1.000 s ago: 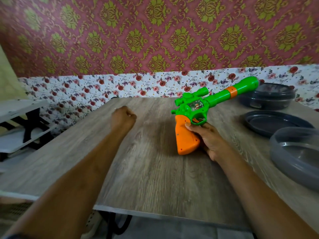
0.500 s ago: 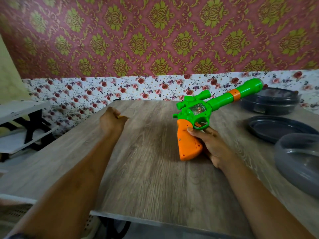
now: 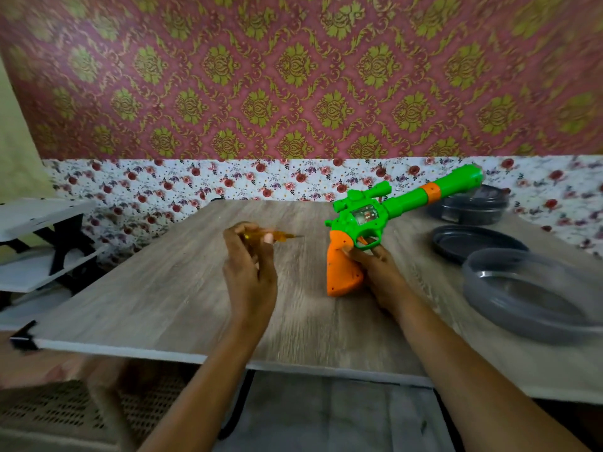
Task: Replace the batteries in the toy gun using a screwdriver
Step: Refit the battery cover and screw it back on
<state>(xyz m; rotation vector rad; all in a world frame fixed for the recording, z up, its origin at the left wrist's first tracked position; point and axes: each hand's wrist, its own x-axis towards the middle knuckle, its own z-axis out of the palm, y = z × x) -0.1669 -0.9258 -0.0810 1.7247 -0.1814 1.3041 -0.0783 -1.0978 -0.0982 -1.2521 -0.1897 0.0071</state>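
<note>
The left hand (image 3: 249, 272) is pinching a thin screwdriver (image 3: 272, 237) with a translucent amber handle, its tip pointing right, at mid-frame above the wood-grain surface (image 3: 163, 288). The right hand (image 3: 378, 272) is wrapping its grip around the smooth orange handle of the plastic gun (image 3: 391, 210), right of centre, holding it up with the butt near the surface and the green barrel slanting toward the upper right. A clear window is showing in the gun's green body, and a small scope is sitting on top. At the right edge, three round dark grey containers are lying: a lidded one (image 3: 473, 207) behind the barrel, a shallow dish (image 3: 473, 243), and a large translucent bowl (image 3: 528, 295), the last two holding nothing I can make out.
</note>
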